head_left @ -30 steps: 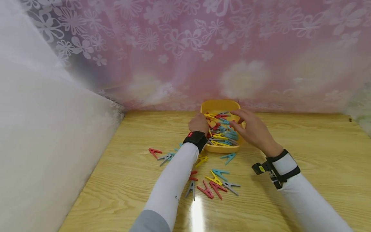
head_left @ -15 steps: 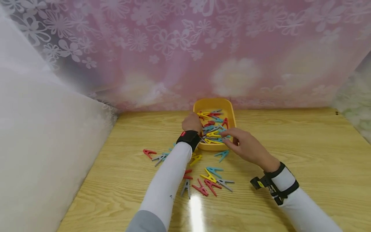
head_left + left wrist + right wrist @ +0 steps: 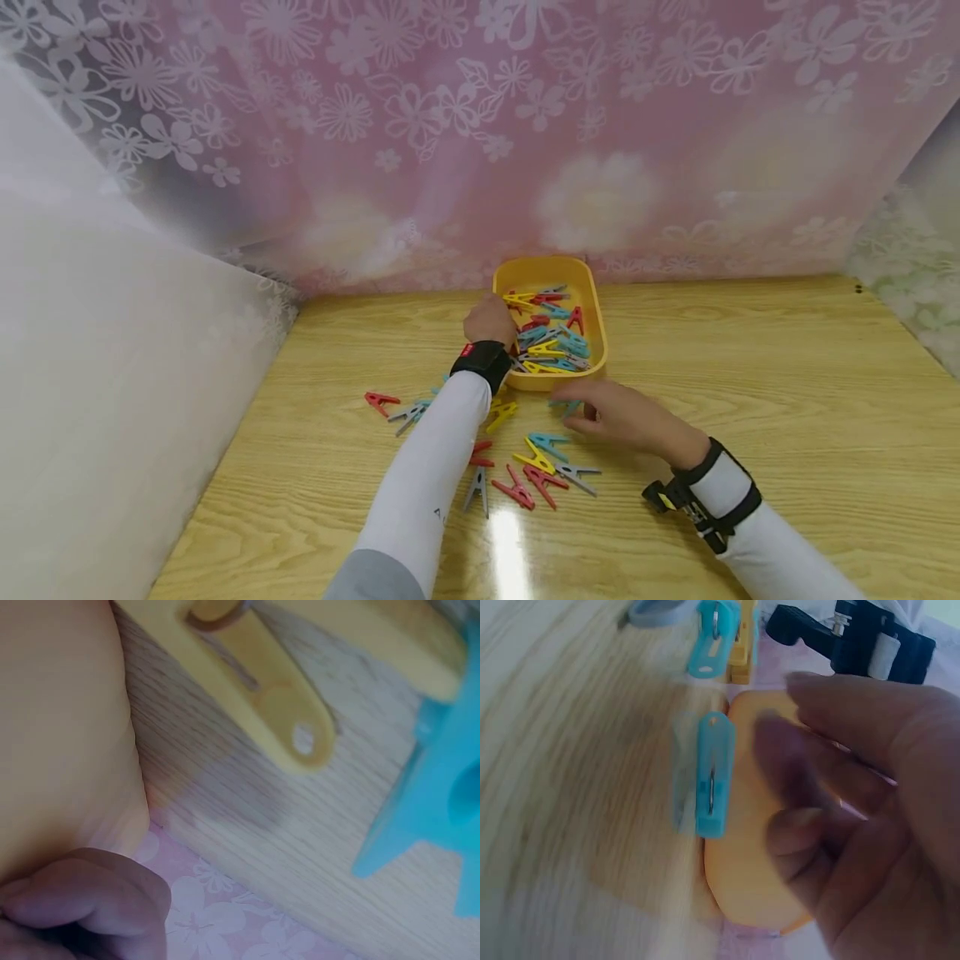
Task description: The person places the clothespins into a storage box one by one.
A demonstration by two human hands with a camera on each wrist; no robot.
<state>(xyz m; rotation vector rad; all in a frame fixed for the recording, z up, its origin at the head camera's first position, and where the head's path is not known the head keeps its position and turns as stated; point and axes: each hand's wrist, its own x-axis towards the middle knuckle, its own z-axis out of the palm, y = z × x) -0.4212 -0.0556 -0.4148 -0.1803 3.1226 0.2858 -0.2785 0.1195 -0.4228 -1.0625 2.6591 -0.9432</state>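
Observation:
A yellow plastic basket with several coloured clothespins stands at the back of the table. My left hand grips its left rim, fingers curled in the left wrist view beside the basket wall. In front of the basket hovers my right hand, thumb and fingers apart over a blue clothespin, which they partly hide in the head view. The right wrist view shows this blue clothespin lying on the table, apart from the bent fingers, with nothing between them.
Loose clothespins lie scattered in front of the basket, among them a yellow one, a red one and a grey one. More lie left of my left forearm, including a red one. A flowered curtain hangs behind the table.
My right hand has moved from above the basket's right side, down toward the front, to the blue clothespin before it. The left hand stays on the rim. The head view has shifted slightly.

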